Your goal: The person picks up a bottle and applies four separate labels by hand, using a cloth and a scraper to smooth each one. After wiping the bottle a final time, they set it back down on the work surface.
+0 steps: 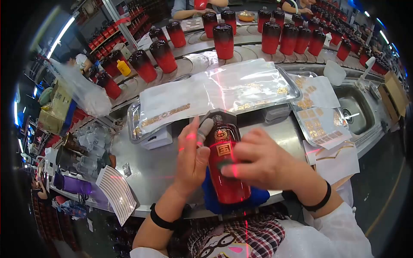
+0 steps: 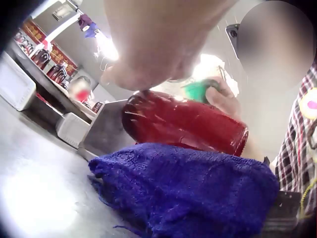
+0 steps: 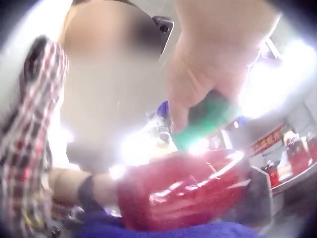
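A red glass bottle, darker toward its neck, lies on its back over a folded blue cloth. Gold characters and an emblem sit on its upward face. My right hand pinches a small green piece against or just over the bottle's face; its exact kind is blurred. My left hand is along the bottle's left side near the neck, fingers mostly straight, with a pale cover on a fingertip. Behind the neck stands a dark angled support.
Beyond the bottle, a metal tray bears clear sheets with gold decals. More decal sheets lie to the right, beside a sink. Several red-black bottles stand on the conveyor behind. A striped sheet overhangs the front left edge.
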{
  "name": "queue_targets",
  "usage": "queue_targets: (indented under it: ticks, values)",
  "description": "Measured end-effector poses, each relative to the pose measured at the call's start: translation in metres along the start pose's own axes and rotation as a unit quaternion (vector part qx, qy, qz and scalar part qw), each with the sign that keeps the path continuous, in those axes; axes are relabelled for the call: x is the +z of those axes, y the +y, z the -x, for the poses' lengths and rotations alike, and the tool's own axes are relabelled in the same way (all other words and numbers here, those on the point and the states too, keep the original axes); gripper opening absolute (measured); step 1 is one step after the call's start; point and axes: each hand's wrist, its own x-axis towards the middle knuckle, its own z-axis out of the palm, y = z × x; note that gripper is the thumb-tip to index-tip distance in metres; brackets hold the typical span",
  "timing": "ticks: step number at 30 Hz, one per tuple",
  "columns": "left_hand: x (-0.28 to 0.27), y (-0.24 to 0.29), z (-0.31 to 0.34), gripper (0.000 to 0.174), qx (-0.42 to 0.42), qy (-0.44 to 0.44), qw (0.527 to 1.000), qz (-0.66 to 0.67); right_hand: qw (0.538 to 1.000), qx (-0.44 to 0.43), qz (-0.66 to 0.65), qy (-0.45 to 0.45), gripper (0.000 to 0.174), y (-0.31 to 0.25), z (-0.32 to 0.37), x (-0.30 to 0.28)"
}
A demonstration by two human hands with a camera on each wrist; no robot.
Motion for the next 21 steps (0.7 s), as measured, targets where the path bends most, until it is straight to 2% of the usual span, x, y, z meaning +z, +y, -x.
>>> queue_targets:
  ticks: [1, 3, 5, 6, 8, 11, 14, 21]
  values:
    - [-0.001, 0.009, -0.001, 0.061, 0.022, 0.008, 1.0, -0.011, 0.997, 0.01, -0.078, -0.015, 0.024, -0.007, 0.004, -0.002]
    - [-0.003, 0.02, -0.001, 0.058, 0.078, -0.006, 0.995, -0.069, 0.965, 0.17, -0.187, 0.071, 0.021, -0.008, 0.013, 0.001]
    - [-0.01, 0.026, 0.0, 0.054, 0.146, -0.047, 0.974, -0.167, 0.886, 0.352, -0.26, 0.151, 0.02, -0.005, 0.017, 0.007]
    - [-0.01, 0.025, 0.001, 0.052, 0.156, -0.054, 0.968, -0.187, 0.833, 0.397, -0.326, 0.207, 0.021, 0.004, 0.017, 0.019]
    - [-0.008, 0.021, 0.002, 0.048, 0.178, -0.071, 0.956, -0.224, 0.75, 0.423, -0.439, 0.255, 0.023, 0.011, 0.017, 0.036]
    - [-0.007, 0.024, 0.003, 0.044, 0.182, -0.07, 0.954, -0.227, 0.7, 0.453, -0.481, 0.272, 0.024, 0.018, 0.029, 0.059]
    - [-0.01, 0.027, -0.003, 0.043, 0.18, -0.075, 0.955, -0.224, 0.68, 0.468, -0.493, 0.275, 0.024, 0.015, 0.033, 0.061]
    - [0.009, 0.047, -0.017, 0.046, 0.136, -0.074, 0.964, -0.214, 0.703, 0.46, -0.475, 0.262, 0.026, 0.015, 0.037, 0.063]
